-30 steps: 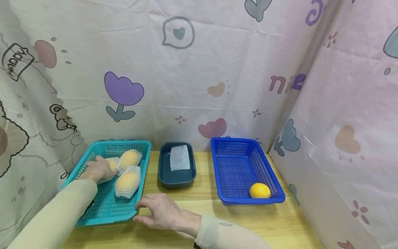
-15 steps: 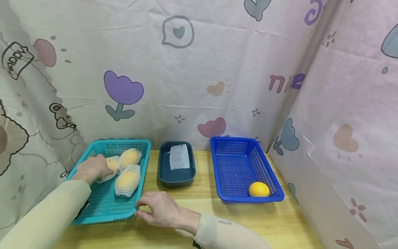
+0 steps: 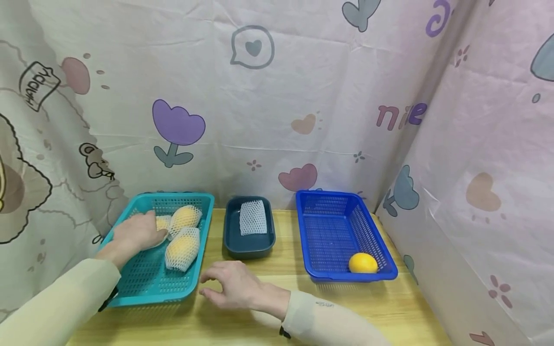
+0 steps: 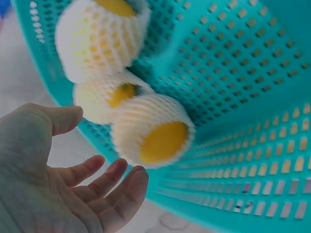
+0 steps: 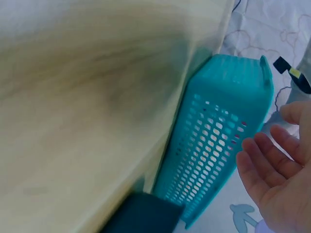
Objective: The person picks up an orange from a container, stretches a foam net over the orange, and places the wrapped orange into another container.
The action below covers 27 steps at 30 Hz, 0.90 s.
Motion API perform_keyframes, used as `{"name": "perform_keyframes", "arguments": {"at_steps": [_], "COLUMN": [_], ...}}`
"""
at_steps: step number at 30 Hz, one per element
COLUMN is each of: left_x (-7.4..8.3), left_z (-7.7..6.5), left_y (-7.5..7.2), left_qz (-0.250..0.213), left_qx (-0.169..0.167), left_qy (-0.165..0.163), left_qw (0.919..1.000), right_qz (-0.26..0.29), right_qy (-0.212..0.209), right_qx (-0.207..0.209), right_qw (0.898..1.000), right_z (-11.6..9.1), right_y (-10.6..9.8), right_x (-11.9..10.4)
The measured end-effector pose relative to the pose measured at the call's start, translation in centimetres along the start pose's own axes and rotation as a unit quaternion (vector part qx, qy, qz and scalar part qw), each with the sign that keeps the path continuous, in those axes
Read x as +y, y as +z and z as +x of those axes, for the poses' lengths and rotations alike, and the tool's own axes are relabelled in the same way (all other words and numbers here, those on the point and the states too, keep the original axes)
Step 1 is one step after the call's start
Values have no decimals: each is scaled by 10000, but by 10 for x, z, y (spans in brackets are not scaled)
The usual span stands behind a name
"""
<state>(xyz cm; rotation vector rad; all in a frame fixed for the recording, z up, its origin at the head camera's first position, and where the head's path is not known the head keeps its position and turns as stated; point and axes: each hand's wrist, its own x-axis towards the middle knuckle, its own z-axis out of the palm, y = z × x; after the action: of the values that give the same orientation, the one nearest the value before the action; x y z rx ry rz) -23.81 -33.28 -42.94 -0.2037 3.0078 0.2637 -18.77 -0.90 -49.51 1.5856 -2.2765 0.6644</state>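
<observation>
In the head view my left hand (image 3: 137, 231) is over the turquoise basket (image 3: 149, 288), partly hiding one of three yellow fruits in white foam nets. In the left wrist view its fingers are relaxed and spread, beside the nearest netted fruit (image 4: 153, 131). Two more netted fruits, one at the back (image 3: 185, 217) and one in front (image 3: 182, 249), lie close together in the basket. My right hand (image 3: 233, 284) hovers with loosely bent fingers just right of the basket's near corner. The right wrist view shows nothing in that hand (image 5: 282, 170), the basket's side beyond it.
Between the baskets stands a dark teal tray (image 3: 250, 250) with a flattened white foam net (image 3: 253, 217) inside. A blue basket (image 3: 305, 240) at the right holds one bare yellow fruit (image 3: 362, 263). Patterned curtains (image 3: 259, 105) border the wooden table (image 3: 346, 312) behind and at the sides.
My right hand has moved slightly away from the turquoise basket's corner, where its fingers were at the rim. My left hand has shifted a little back toward the left over the netted fruit.
</observation>
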Motion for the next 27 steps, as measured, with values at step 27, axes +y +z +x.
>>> {"name": "perform_keyframes", "arguments": {"at_steps": [27], "left_x": [124], "left_z": [-57], "left_y": [10], "left_qz": [-947], "left_qx": [1514], "left_qy": [1885], "left_qw": [9657], "right_qz": [-396], "right_qy": [1350], "right_qx": [-180], "right_qw": [9899], "right_z": [-20], "right_y": [-113], "right_x": [45]}}
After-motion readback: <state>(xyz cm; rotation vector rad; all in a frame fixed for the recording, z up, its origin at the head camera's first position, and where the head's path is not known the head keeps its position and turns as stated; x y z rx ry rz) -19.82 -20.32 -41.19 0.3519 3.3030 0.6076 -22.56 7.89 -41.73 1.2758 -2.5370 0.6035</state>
